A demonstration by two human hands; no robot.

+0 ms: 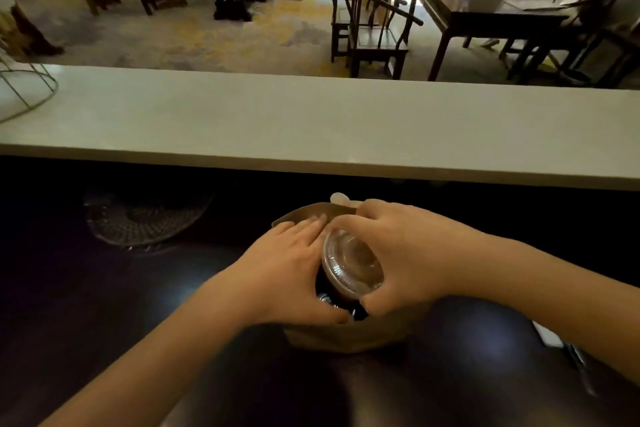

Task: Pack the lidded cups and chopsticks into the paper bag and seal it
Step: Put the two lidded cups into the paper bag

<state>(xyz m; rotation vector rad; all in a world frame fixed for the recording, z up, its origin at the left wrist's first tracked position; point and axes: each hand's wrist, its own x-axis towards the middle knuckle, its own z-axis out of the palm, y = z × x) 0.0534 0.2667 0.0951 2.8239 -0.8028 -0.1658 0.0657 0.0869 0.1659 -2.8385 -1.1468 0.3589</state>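
- Dim dining room beyond: dark wooden chairs (pixel 370 17) and a table (pixel 485 10) far right, patterned carpet (pixel 207 31) under them.
- Pale counter ledge (pixel 311 121) across the middle; below it, a dark glossy worktop (pixel 104 305), near, with bright glare spots.
- Woven round mat (pixel 145 218) on the worktop, far left of the hands; wire frame (pixel 24 90) at the ledge's left end.
- Brown paper bag (pixel 346 336) standing open on the worktop, centre, mouth up.
- Lidded cup (pixel 351 267), clear lid tilted toward the camera, partly inside the bag's mouth; dark contents below the lid.
- Right hand (pixel 408 253) curled around the cup's right and far side, clamped on it.
- Left hand (pixel 291 270) flat against the cup's left side, thumb under near the bag's near edge; close beside the right hand, cup between them.
- Second lid rim apparently glinting deeper in the bag; too dark to be sure.
- Chopsticks not identifiable; a pale flat object (pixel 547 333) at near right, unclear.
- Risk: tilted cup possibly snagging the bag's rim, tearing the paper or tipping the bag.
- Risk: hard squeeze possibly popping the lid and spilling the dark liquid.
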